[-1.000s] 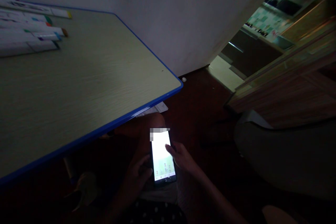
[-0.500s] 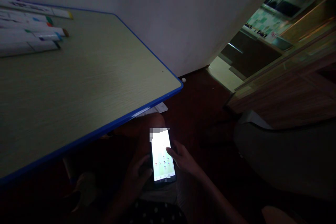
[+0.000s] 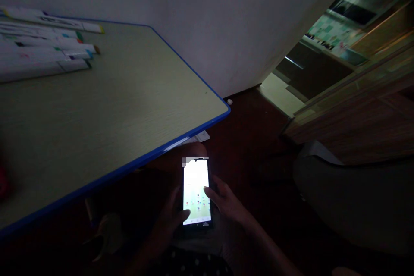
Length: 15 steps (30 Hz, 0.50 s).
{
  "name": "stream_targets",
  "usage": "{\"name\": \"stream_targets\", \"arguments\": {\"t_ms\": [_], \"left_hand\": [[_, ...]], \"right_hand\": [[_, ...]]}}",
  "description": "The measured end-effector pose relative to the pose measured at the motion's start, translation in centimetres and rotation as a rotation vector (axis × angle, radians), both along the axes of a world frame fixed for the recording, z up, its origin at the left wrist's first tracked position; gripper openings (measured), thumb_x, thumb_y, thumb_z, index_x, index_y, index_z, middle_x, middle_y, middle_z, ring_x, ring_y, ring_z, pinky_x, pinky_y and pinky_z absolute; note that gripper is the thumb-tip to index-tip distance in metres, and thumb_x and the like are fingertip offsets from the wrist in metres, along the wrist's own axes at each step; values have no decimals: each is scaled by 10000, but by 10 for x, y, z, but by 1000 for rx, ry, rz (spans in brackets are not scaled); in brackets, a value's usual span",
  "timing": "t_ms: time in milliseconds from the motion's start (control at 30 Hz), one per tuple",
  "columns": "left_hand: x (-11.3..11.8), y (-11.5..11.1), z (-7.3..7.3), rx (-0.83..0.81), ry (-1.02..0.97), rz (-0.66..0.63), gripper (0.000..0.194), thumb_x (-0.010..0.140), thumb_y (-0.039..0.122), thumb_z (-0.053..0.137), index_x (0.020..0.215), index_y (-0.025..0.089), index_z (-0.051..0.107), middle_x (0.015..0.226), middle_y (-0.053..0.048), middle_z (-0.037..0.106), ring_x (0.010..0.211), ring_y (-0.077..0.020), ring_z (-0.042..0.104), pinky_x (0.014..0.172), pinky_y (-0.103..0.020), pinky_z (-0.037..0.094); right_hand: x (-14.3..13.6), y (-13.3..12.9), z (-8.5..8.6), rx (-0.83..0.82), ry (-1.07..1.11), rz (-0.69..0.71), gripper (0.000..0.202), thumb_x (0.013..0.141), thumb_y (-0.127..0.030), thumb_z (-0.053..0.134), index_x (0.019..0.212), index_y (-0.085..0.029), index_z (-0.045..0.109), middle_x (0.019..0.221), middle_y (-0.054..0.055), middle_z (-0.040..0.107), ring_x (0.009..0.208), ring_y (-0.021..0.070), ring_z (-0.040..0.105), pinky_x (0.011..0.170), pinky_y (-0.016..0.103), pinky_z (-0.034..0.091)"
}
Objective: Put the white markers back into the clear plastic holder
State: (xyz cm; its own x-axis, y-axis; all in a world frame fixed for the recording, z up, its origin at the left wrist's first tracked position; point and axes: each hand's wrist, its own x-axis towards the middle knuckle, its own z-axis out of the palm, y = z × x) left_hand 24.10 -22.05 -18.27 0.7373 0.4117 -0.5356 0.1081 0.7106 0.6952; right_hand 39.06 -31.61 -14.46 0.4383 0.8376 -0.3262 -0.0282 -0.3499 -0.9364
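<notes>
A phone (image 3: 196,189) with a bright lit screen is held upright over my lap, below the table's front edge. My right hand (image 3: 224,198) grips its right side, the thumb lying on the screen. On the other side, my left hand (image 3: 173,213) holds the lower left edge, with its thumb tip over the screen's lower left corner. The fingers behind the phone are hidden, and the left hand is dim.
A table (image 3: 129,90) with a blue rim spans the left, bearing several white markers (image 3: 64,54). White papers (image 3: 202,136) show under its edge. A dark chair (image 3: 352,198) stands at the right. A doorway opens onto a kitchen.
The phone has turned a little more upright and shifted slightly left. My left thumb has moved onto the screen's edge. The table and markers appear slightly farther right and lower.
</notes>
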Motion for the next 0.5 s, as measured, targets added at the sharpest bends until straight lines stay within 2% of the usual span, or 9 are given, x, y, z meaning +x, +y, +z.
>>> {"name": "stream_targets", "arguments": {"t_ms": [100, 267, 367, 500], "left_hand": [[-1, 6, 15, -178, -90, 51, 877, 627, 266, 650, 1348, 233, 152, 1273, -130, 486, 1093, -339, 497, 843, -434, 456], [-9, 25, 40, -238, -127, 142, 833, 692, 248, 598, 1352, 297, 92, 1233, -78, 532, 1066, -298, 527, 829, -426, 468], [-15, 31, 43, -238, -131, 157, 782, 701, 209, 571, 1348, 292, 140, 1236, -74, 524, 1063, -295, 528, 786, -433, 492], [-16, 32, 41, -257, -123, 120, 741, 683, 199, 570, 1332, 281, 222, 1211, -71, 545, 1082, -305, 510, 760, -440, 502]], "right_hand": [[-8, 12, 11, 26, 10, 61, 420, 795, -345, 498, 1188, -206, 446, 1081, 52, 594, 925, 194, 577, 802, 341, 463], [-20, 30, 31, 38, -79, 227, 572, 719, -269, 594, 1252, -207, 394, 1206, 64, 519, 1073, 217, 495, 913, 374, 393], [-23, 37, 34, 24, -169, 274, 630, 687, -255, 623, 1267, -201, 381, 1248, 74, 483, 1113, 229, 459, 949, 399, 358], [-23, 41, 30, 0, -226, 223, 589, 720, -253, 590, 1267, -204, 378, 1220, 75, 508, 1086, 224, 484, 932, 393, 376]]}}
